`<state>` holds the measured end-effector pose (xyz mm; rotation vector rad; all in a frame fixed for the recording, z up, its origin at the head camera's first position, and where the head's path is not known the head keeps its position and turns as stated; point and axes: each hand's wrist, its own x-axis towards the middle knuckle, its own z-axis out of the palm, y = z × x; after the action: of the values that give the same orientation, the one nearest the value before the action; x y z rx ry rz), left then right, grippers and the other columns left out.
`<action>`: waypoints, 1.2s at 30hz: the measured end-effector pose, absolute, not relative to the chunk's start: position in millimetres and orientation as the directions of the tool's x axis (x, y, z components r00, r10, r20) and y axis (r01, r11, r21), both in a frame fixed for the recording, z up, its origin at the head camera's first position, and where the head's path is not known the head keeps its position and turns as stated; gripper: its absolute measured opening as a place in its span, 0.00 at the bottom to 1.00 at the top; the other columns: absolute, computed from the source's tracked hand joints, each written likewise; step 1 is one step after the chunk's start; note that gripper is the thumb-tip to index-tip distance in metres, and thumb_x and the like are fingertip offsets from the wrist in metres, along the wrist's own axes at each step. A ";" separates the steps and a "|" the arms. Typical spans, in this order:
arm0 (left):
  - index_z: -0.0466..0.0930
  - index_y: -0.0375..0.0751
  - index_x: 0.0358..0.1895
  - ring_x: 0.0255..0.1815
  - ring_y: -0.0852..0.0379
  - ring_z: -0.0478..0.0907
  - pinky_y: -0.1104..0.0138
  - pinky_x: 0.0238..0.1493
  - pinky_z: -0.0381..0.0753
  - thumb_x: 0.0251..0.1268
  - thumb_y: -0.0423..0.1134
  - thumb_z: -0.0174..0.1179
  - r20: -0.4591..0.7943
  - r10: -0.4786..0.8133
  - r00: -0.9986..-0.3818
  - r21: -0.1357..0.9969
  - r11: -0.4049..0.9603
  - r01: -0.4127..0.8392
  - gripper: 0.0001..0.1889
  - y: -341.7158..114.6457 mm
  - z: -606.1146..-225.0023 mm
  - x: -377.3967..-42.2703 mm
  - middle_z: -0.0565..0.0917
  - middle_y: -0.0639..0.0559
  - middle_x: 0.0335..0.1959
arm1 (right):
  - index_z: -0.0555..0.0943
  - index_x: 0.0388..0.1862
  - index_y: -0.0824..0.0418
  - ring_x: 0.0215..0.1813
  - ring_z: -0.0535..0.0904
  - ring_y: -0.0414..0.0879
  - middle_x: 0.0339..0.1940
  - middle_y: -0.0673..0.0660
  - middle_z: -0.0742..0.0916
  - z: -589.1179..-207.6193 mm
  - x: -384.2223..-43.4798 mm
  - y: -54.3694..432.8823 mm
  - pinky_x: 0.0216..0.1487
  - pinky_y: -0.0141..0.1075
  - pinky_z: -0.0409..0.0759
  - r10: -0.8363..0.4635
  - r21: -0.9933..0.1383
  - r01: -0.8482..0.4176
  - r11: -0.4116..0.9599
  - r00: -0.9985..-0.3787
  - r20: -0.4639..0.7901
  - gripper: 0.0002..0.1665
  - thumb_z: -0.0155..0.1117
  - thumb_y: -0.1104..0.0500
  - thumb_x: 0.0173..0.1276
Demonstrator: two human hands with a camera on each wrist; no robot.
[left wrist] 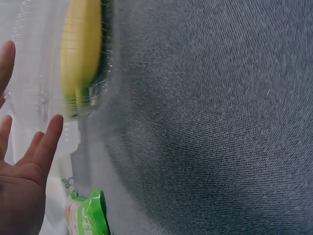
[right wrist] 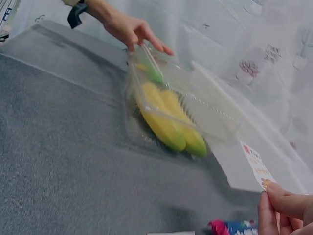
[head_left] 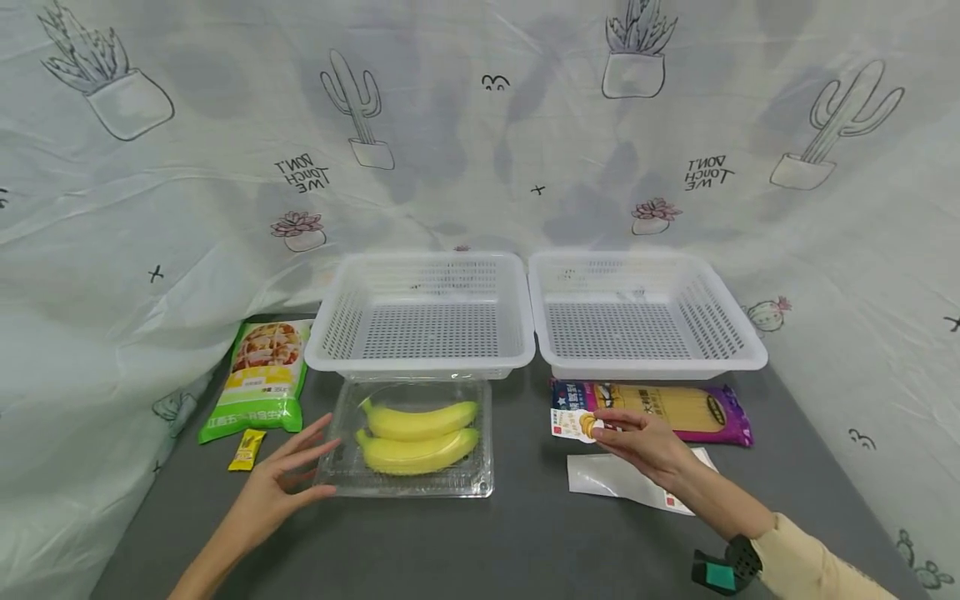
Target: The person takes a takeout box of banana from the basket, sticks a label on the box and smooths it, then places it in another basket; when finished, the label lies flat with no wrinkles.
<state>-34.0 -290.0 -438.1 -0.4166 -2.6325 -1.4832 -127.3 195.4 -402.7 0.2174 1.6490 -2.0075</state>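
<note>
A clear plastic clamshell box (head_left: 486, 467) with two yellow bananas (head_left: 420, 437) inside lies in front of the left basket. My left hand (head_left: 281, 479) is at the box's left side, its fingers spread and fairly straight along the edge. Between thumb and fingertips my right hand (head_left: 648, 442) pinches a small white label (head_left: 567, 423) with a banana picture, held to the right of the box. In the right wrist view the label (right wrist: 257, 164) hangs from the right fingertips. Below that hand is a white backing sheet (head_left: 611, 475) bearing a small red mark.
Two white perforated baskets (head_left: 420, 364) (head_left: 652, 364) stand side by side at the back. A green food bag (head_left: 262, 379) and a small yellow packet (head_left: 247, 450) lie at the left. Under the right basket's front edge is a purple pack of noodles (head_left: 690, 408). A patterned curtain (head_left: 465, 167) surrounds the table.
</note>
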 end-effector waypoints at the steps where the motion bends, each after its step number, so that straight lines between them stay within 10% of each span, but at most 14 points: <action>1: 0.74 0.33 0.62 0.62 0.77 0.64 0.52 0.44 0.82 0.50 0.32 0.71 0.214 0.198 -0.956 0.819 0.497 0.287 0.31 -290.1 -438.6 -35.2 0.60 0.42 0.73 | 0.78 0.54 0.69 0.44 0.82 0.44 0.48 0.59 0.78 -401.3 -128.2 192.4 0.54 0.38 0.79 -0.300 -0.864 0.489 -0.118 -0.847 -0.439 0.18 0.63 0.72 0.64; 12: 0.77 0.34 0.60 0.61 0.77 0.67 0.68 0.42 0.83 0.49 0.33 0.71 0.216 0.193 -0.957 0.828 0.483 0.284 0.29 -288.3 -442.5 -43.8 0.61 0.44 0.73 | 0.84 0.44 0.61 0.46 0.82 0.41 0.46 0.56 0.80 -396.7 -137.8 167.3 0.57 0.35 0.77 -0.425 -0.848 0.495 -0.187 -0.819 -0.385 0.12 0.57 0.72 0.68; 36: 0.81 0.34 0.53 0.58 0.70 0.73 0.67 0.38 0.84 0.48 0.35 0.72 0.167 0.223 -0.960 0.866 0.433 0.251 0.25 -295.0 -441.3 -45.8 0.68 0.37 0.68 | 0.79 0.52 0.74 0.44 0.82 0.43 0.46 0.58 0.84 -396.7 -166.7 96.5 0.54 0.39 0.79 -0.456 -0.924 0.381 0.027 -0.818 -0.350 0.17 0.63 0.70 0.64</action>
<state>-45.8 -295.0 -441.3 -0.4357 -2.6361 -1.6001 -166.7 96.5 -396.7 -0.0765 1.7266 -1.8500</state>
